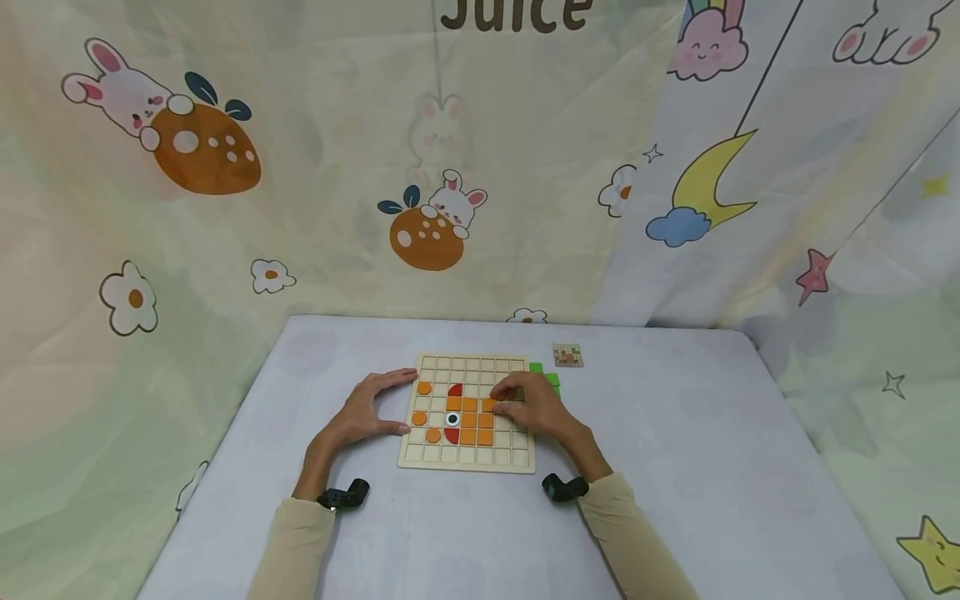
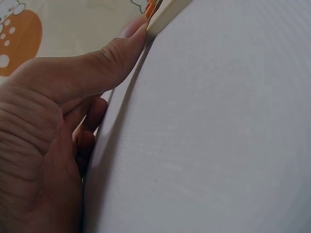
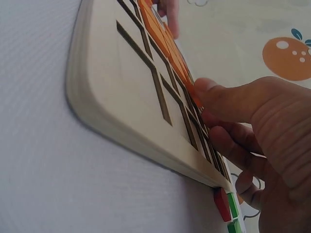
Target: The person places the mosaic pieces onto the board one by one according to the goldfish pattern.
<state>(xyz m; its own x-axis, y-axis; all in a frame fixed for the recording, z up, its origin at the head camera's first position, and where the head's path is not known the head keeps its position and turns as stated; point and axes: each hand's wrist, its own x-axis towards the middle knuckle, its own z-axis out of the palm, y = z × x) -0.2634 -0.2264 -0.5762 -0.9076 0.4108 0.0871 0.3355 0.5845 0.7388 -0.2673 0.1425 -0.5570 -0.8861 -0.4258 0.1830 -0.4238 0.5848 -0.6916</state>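
A wooden grid board (image 1: 512,457) lies on the table. My left hand (image 1: 363,408) is at its left side, thumb and fingers spread, fingertips right at the edge; in the left wrist view the thumb (image 2: 119,56) meets the board's side. My right hand (image 1: 534,406) is over the board's right part, thumb and forefinger pinching an orange square tile (image 1: 487,406) at the end of an orange block (image 1: 468,421). Beside that block are a white eye tile (image 1: 452,419) and two red curved pieces (image 1: 455,390). Orange discs (image 1: 424,388) sit in the left columns.
Green tiles (image 1: 553,380) lie off the board's right edge, partly behind my right hand, with a red piece (image 3: 222,204) by them. A small patterned card (image 1: 567,355) lies beyond them. A printed cloth (image 1: 525,167) hangs behind the white-covered table (image 1: 712,467).
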